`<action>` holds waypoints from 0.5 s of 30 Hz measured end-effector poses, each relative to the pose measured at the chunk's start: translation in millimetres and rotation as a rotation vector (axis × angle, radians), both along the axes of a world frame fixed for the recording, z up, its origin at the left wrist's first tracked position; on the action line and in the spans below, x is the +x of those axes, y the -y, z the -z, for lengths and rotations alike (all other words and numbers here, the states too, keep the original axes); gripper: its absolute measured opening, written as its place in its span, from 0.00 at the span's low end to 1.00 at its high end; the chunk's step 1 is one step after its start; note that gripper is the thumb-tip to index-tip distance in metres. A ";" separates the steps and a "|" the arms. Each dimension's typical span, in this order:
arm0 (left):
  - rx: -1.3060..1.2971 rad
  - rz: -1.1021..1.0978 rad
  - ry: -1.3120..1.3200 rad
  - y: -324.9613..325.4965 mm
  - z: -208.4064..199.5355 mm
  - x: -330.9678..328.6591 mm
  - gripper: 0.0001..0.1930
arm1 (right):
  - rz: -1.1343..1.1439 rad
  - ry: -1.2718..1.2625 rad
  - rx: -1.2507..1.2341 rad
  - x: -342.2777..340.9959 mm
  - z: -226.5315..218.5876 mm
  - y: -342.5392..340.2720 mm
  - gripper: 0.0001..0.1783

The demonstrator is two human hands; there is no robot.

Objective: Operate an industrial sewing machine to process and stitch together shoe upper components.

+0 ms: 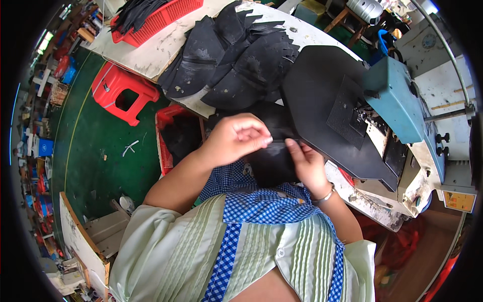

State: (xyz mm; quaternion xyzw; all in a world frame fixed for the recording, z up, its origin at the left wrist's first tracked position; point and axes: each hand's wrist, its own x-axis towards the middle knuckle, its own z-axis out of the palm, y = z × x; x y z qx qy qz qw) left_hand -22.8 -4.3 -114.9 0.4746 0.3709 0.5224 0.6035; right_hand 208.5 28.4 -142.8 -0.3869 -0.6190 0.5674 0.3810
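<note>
A flat black piece [274,162], leather-like, lies across my lap with a seam or fold line near its upper part. My right hand [308,163] pinches its right edge between thumb and fingers. My left hand [240,137] is raised over its left side, fingers curled and thumb pressed against the fingertips. Whatever the left fingertips may hold is too small to make out. Just beyond my right hand is the black table plate [322,85] of a machine with a blue-green head [395,98]. A pile of similar black pieces [236,58] lies on the white worktable [146,58] ahead.
A red basket [168,17] of black strips stands on the table at the far left. Below it, a red plastic stool [123,93] sits on the green floor [115,161]. Another red basket [165,151] with black pieces stands left of my lap. A metal rod [448,48] arches at the right.
</note>
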 end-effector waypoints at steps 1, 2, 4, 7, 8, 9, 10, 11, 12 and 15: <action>-0.060 -0.102 -0.128 -11.1 5.0 -11.1 0.05 | 0.148 0.105 0.125 16.1 6.9 -2.7 0.12; 0.075 -0.277 -0.540 -25.5 11.5 -25.3 0.06 | 0.195 0.499 0.362 40.8 7.5 -6.2 0.14; 0.270 -0.742 -0.950 -60.8 40.4 -50.9 0.16 | 0.227 1.113 0.770 70.3 25.1 -10.4 0.13; -0.052 -0.765 -1.295 -88.4 70.5 -72.4 0.25 | 0.189 1.508 0.983 84.2 30.9 -13.5 0.08; -0.023 -0.793 -1.329 -90.7 76.5 -73.8 0.23 | 0.274 1.284 0.959 81.2 27.8 -12.8 0.07; -0.023 -0.798 -1.328 -93.4 80.9 -79.5 0.23 | 0.349 1.059 0.929 79.8 25.7 -12.4 0.07; -0.087 -0.750 -1.292 -95.5 77.8 -81.8 0.22 | 0.331 0.985 0.821 79.1 22.6 -9.4 0.08; -0.153 -0.704 -1.255 -96.4 76.2 -85.6 0.21 | 0.332 0.986 0.820 77.9 18.0 -4.9 0.08; -0.027 -0.738 -1.118 -95.9 83.4 -93.1 0.17 | 0.344 0.974 0.830 76.6 10.7 1.1 0.08; 0.107 -0.733 0.113 -79.3 34.3 -76.8 0.07 | 0.397 1.040 0.979 83.3 -4.0 19.4 0.19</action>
